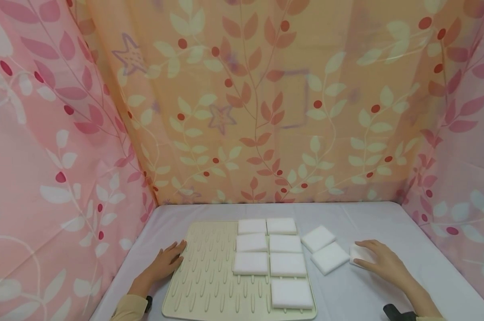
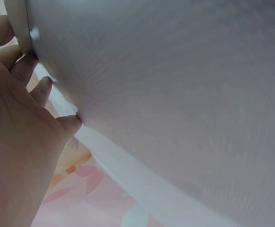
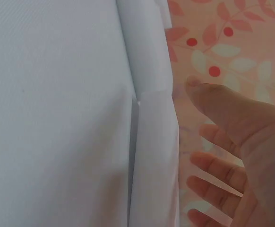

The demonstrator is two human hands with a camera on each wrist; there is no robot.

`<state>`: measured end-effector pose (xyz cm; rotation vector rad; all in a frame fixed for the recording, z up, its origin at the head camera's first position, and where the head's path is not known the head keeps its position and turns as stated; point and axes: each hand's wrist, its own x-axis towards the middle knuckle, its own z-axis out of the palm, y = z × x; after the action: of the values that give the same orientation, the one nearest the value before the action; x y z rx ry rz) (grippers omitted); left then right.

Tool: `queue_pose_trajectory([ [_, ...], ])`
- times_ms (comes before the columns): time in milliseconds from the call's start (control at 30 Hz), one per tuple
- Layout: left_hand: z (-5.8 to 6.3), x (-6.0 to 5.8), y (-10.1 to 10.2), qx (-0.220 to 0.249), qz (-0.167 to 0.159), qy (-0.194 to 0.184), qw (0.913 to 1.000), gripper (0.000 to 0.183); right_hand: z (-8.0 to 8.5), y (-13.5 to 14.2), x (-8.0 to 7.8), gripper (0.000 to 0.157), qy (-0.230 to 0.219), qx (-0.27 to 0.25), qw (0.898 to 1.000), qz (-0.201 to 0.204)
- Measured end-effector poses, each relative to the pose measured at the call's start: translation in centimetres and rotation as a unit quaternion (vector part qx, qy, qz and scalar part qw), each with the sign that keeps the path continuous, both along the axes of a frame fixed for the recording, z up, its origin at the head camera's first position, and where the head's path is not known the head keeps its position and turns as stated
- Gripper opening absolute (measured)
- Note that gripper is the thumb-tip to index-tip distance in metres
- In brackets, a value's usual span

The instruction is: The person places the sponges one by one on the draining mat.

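From where I stand, the surface (image 1: 346, 213) wears a white cloth and is boxed in by leaf-and-berry fabric: a pink curtain (image 1: 37, 165) past its left edge, another pink curtain (image 1: 462, 169) past its right edge, and an orange curtain (image 1: 342, 142) behind its far edge. Purple stars (image 1: 222, 119) are drawn on the orange one.

Left of the surface's middle lies a cream mat (image 1: 210, 267), covered in slender raised ridges. Seven white sponge blocks (image 1: 288, 264) fill its right side: three rows of two from the far edge down, then a single one at the near right corner. Just off the mat's right edge, two loose blocks (image 1: 329, 257) lie askew, touching or nearly so.

Farther toward the surface's right edge is one more block (image 1: 363, 253). The person's right hand (image 1: 386, 265) is over it, thumb and fingers well apart and loosely bent, gripping nothing; whether they touch it I can't tell. The left hand (image 1: 166, 258), relaxed and holding nothing, rests its fingertips on the mat's left edge.
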<state>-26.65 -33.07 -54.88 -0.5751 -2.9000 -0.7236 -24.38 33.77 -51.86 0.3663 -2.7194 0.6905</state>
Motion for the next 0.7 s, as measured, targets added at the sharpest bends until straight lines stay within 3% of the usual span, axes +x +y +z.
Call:
queue_pose_trajectory([
  [367,0.4,0.2,0.1,-0.005,0.003,-0.004,1.0,0.052,-0.7,2.1,1.1,0.059,-0.037,0.011,0.999,-0.012],
  [700,0.0,0.1,0.0,0.003,0.0,0.003,1.0,0.052,-1.1,3.5,1.5,0.056,-0.024,0.027,0.999,-0.01],
])
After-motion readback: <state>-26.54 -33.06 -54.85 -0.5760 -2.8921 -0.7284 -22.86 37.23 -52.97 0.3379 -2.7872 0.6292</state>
